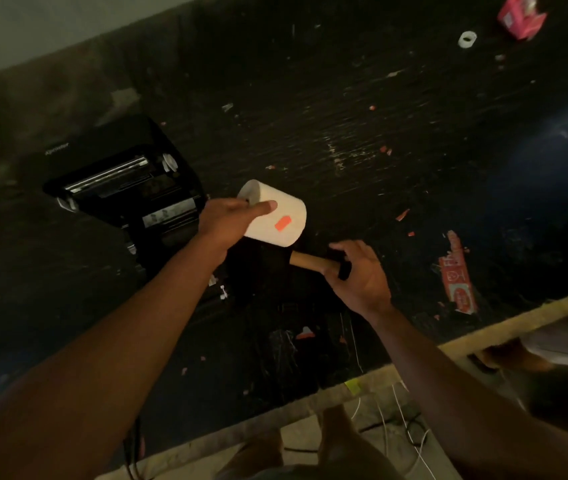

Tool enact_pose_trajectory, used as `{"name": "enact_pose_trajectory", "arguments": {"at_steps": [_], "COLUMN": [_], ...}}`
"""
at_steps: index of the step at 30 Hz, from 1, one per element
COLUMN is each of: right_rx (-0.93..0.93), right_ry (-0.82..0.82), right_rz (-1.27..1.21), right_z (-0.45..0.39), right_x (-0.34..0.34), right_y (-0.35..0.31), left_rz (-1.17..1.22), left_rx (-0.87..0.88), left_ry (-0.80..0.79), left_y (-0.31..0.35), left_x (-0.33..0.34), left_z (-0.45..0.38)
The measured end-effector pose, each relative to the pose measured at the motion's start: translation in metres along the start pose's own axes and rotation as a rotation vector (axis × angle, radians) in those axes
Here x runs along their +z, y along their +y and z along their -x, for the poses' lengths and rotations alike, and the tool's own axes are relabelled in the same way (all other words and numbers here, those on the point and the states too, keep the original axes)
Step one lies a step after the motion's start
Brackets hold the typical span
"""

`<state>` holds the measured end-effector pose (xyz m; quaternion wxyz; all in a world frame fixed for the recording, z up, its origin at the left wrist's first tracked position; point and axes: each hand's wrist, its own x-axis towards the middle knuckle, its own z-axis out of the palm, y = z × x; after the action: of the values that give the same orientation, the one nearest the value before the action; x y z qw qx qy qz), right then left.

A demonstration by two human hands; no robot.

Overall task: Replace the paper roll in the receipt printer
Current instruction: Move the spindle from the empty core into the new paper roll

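From the head camera, the left hand (230,220) pinches a fresh paper roll (275,213) by its end, lifted off the counter (345,116) at three o'clock of the open printer (126,181), seemingly ready for loading, while the right hand (358,275), at five o'clock of the roll, curls loosely around a spent cardboard core (313,260).

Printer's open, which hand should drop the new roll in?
Probably the left. The left hand already holds the white paper roll and sits right beside the open receipt printer. The right hand is farther away, its grip taken up by a brown cardboard tube.
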<state>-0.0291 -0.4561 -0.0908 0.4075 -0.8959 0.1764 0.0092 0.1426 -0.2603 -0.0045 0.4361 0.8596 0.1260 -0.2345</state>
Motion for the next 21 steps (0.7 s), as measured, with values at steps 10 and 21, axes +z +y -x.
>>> {"name": "enact_pose_trajectory", "arguments": {"at_steps": [10,21], "right_rx": [-0.339,-0.299], "right_ry": [0.139,-0.012], "right_rz": [0.083,0.100], "right_z": [-0.010,-0.007], "right_x": [-0.021,-0.057], "right_y": [-0.114,-0.105], "left_rz": [0.491,0.610], "left_rx": [-0.195,-0.127], "left_ry": [0.009,0.174], "left_y": [-0.022,-0.029], "left_x": [-0.008,-0.019], "left_z": [0.070,0.085]}}
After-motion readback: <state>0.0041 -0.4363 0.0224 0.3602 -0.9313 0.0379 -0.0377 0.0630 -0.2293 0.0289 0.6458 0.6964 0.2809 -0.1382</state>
